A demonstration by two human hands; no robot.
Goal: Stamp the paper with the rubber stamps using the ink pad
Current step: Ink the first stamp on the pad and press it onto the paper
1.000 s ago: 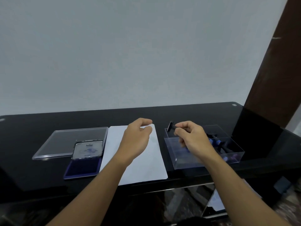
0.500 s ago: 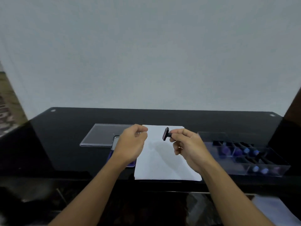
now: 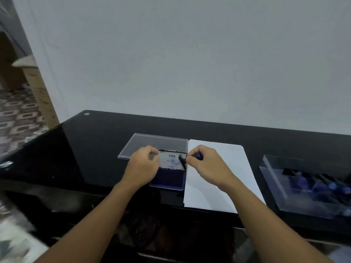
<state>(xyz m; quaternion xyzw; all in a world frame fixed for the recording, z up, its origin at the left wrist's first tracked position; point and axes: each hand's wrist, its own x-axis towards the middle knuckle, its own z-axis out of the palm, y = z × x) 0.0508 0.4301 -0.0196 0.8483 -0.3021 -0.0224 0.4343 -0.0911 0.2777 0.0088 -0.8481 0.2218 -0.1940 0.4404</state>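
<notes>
The ink pad (image 3: 168, 180) lies open on the black table, its blue pad facing up and its labelled lid (image 3: 171, 161) standing behind it. My left hand (image 3: 142, 166) has curled fingers at the lid's left edge and appears to pinch it. My right hand (image 3: 207, 164) pinches a small rubber stamp (image 3: 182, 160) by its blue handle, holding the dark stamp head over the right side of the ink pad. The white paper (image 3: 224, 175) lies flat just right of the pad, partly under my right wrist.
A clear flat plastic lid (image 3: 152, 142) lies behind the ink pad. A clear plastic box (image 3: 273, 179) with several blue stamps stands at the right. The table's front edge (image 3: 114, 194) runs close below my forearms. A wall rises behind the table.
Both hands moved left from over the paper to the ink pad. The stamp went with my right hand to the pad's right side, and my left hand reached the lid's edge. The camera turned left.
</notes>
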